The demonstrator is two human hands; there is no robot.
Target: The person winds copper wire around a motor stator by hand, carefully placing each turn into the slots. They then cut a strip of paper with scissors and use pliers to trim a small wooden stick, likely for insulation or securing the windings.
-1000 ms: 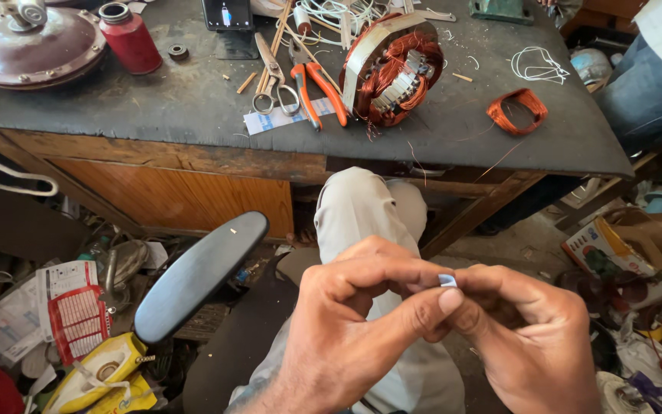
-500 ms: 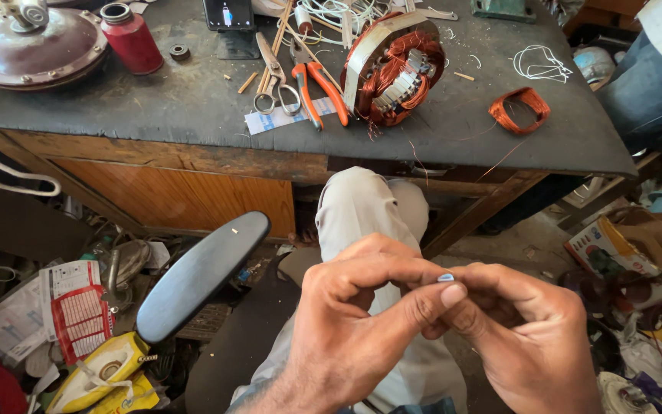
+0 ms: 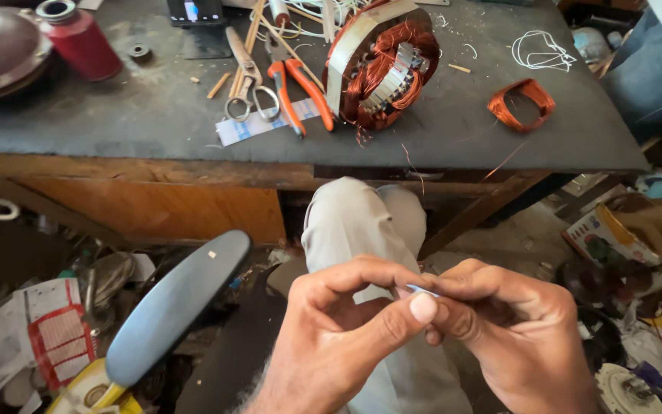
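My left hand [image 3: 342, 337] and my right hand [image 3: 511, 330] meet low in the head view, over my knee in grey trousers [image 3: 362, 222]. Together their fingertips pinch a small thin pale strip [image 3: 423, 290], mostly hidden by the thumbs. On the dark workbench [image 3: 116, 123] above stands a motor stator [image 3: 381, 65] wound with copper wire, tilted on its side. A loose copper wire coil [image 3: 521, 103] lies to its right.
Orange-handled pliers [image 3: 300, 84], scissors [image 3: 250, 88], wooden sticks and a red spool [image 3: 78, 38] lie on the bench. A grey fan blade [image 3: 174, 307] leans at lower left. Papers, packets and scrap cover the floor. Another person's blue-clad leg [image 3: 653, 69] is at upper right.
Both hands have stayed together on the small strip, with the fingers shifting slightly. The view has moved a little closer to the bench.
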